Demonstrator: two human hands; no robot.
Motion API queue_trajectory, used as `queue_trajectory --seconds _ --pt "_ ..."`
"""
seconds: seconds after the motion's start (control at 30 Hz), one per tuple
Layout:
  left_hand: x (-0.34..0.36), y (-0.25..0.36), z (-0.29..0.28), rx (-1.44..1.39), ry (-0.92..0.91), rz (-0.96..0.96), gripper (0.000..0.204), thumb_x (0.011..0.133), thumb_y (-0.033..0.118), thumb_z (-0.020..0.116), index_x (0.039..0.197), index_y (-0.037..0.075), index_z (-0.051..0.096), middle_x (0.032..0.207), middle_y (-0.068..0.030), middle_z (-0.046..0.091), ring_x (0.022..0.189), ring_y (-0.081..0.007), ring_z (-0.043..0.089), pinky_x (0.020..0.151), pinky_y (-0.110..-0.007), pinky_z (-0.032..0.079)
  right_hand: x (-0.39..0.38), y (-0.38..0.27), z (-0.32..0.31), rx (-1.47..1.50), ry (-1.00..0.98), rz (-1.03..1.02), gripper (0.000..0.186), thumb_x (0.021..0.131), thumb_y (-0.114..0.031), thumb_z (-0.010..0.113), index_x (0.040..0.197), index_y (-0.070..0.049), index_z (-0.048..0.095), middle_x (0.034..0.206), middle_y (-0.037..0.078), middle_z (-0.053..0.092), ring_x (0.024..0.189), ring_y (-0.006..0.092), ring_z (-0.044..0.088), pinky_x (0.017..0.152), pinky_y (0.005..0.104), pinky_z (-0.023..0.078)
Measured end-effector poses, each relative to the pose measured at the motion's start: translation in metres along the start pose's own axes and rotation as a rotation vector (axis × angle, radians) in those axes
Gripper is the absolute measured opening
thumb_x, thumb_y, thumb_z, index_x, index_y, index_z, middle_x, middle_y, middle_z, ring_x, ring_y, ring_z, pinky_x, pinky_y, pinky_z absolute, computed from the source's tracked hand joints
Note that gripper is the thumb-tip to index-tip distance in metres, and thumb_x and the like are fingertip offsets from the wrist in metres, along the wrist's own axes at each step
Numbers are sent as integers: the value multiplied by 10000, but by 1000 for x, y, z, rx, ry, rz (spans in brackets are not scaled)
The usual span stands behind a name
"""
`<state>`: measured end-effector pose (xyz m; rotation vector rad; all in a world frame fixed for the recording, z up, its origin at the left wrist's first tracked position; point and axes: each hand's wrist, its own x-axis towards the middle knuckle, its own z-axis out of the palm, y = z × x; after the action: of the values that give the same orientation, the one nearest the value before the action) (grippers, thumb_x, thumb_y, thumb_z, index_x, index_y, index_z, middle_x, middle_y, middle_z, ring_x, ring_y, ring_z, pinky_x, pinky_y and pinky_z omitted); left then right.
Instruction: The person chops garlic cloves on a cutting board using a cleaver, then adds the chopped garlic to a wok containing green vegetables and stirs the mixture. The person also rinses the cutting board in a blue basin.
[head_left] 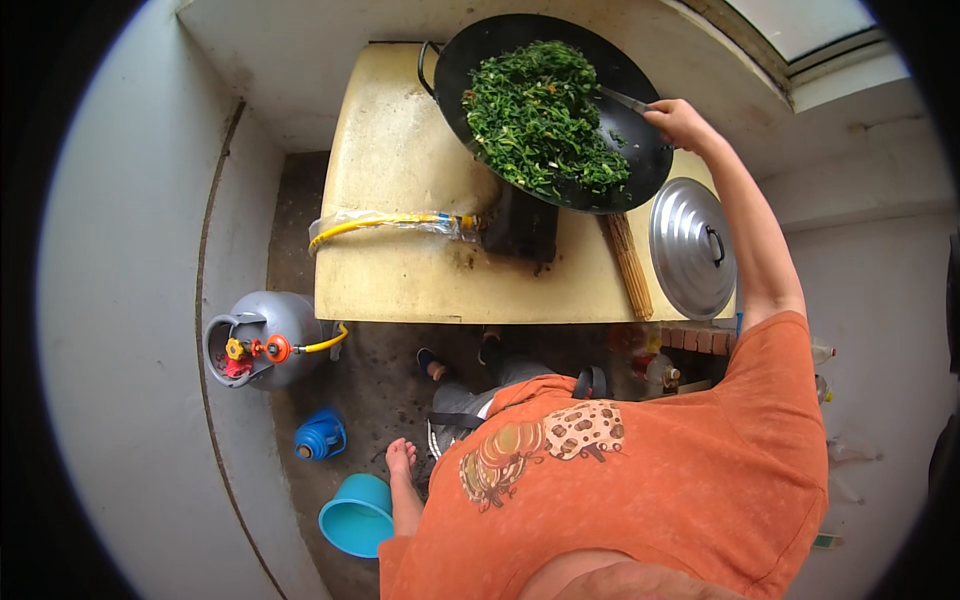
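At the upper right my right hand [680,125] is closed around the handle of a metal cooking utensil [627,99]. Its working end disappears among chopped leafy greens [540,120], so I cannot tell its exact kind. The greens are heaped in a large black wok [640,80] with a loop handle on its left side. Beneath the wok, a dark stove [524,225] shows in part. My left hand [401,457] hangs low at my side above a turquoise bucket [350,545], fingers loosely extended, with nothing visible in it.
On the yellowish counter [400,290] lie a bundled-stick brush [628,268] and a domed metal lid [690,250]. A yellow hose [360,228] crosses it toward the stove. A grey gas cylinder [290,335], a blue jug-like container [320,435] and bottles [660,370] stand lower down.
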<state>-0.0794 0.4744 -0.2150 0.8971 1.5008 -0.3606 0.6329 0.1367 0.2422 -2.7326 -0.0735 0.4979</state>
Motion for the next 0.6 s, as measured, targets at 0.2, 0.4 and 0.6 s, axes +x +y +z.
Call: queue_trajectory --seconds 0.2,0.4,0.6 --pt "8 10 32 14 23 1 176 983 217 511 1108 118 585 931 -17 668 712 -91 635 535 -222 486 -117 -17 3 -692 244 -218 346 846 -299 652 1178 -204 637 936 173 684 869 358 653 758 451 512" --pt "12 28 66 54 -52 0 157 970 237 532 1083 151 598 925 12 679 746 -84 647 534 -222 486 12 81 -68 -152 108 -90 396 862 -286 641 1216 -109 634 630 56 589 476 106 514 460 278 426" --pt "-2 47 63 -16 -14 108 160 973 216 525 1101 142 588 938 2 676 738 -84 645 551 -216 503 95 28 -37 119 -154 -81 403 874 -295 634 1238 -123 616 581 4 510 467 81 447 418 242 336"
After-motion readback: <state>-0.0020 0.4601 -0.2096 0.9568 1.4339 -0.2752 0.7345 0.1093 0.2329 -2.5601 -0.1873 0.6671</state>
